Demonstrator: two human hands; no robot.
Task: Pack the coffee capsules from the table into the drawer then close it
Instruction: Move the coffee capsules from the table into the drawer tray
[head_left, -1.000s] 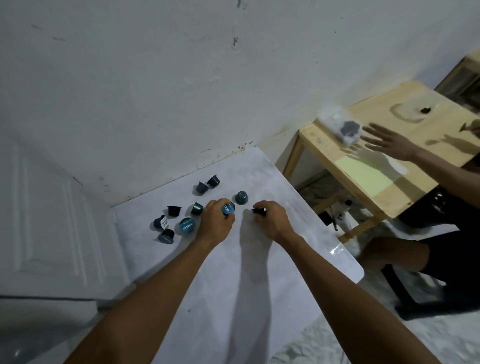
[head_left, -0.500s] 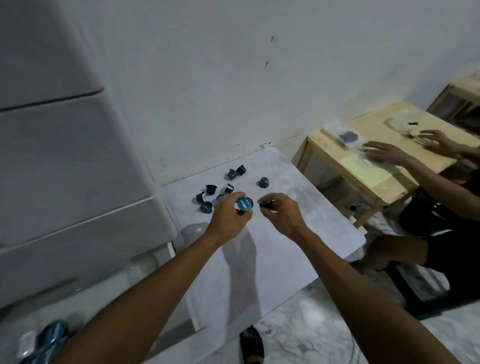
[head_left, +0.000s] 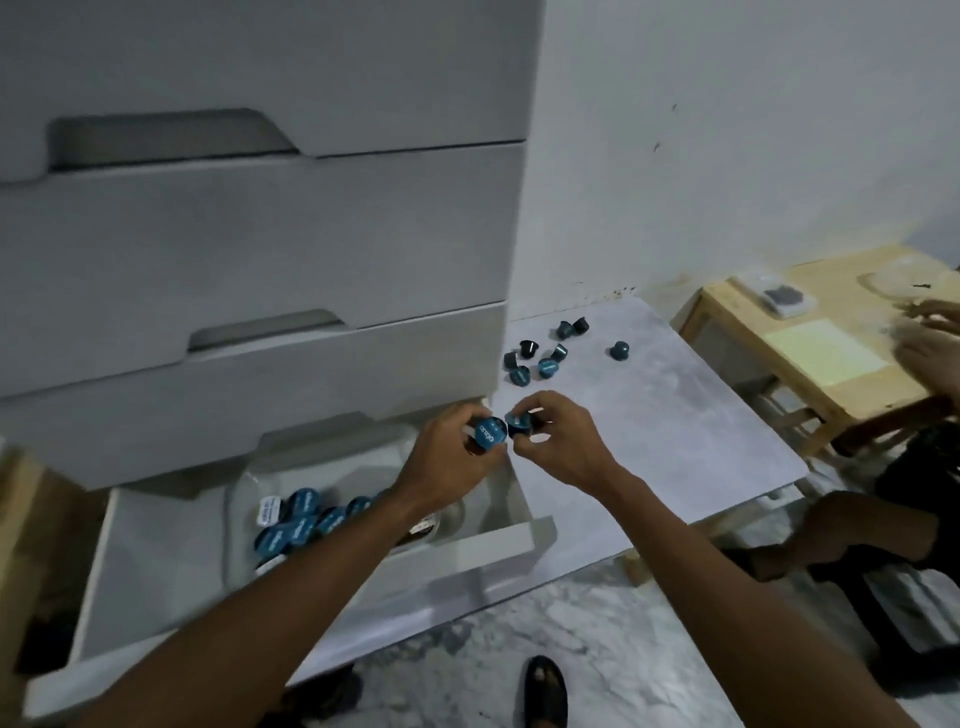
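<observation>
My left hand (head_left: 449, 457) grips a blue-lidded coffee capsule (head_left: 490, 434). Right beside it, my right hand (head_left: 558, 447) pinches another dark capsule (head_left: 519, 425). Both hands hover over the right end of the open bottom drawer (head_left: 156, 561), at the left edge of the low grey table (head_left: 675, 431). Inside the drawer a clear tray (head_left: 239, 499) holds several blue capsules (head_left: 301, 522). Several more capsules (head_left: 540, 358) lie loose at the table's far left corner, and one (head_left: 619, 350) stands apart to their right.
A grey drawer cabinet (head_left: 249, 234) with shut upper drawers rises on the left. A wooden side table (head_left: 831, 358) stands to the right, where another person's hands (head_left: 930, 348) are working. My sandalled foot (head_left: 544, 691) is on the marble floor below.
Both hands lifted their capsules off the table and carried them left to above the open drawer. The view swung left, bringing the cabinet and open drawer into sight.
</observation>
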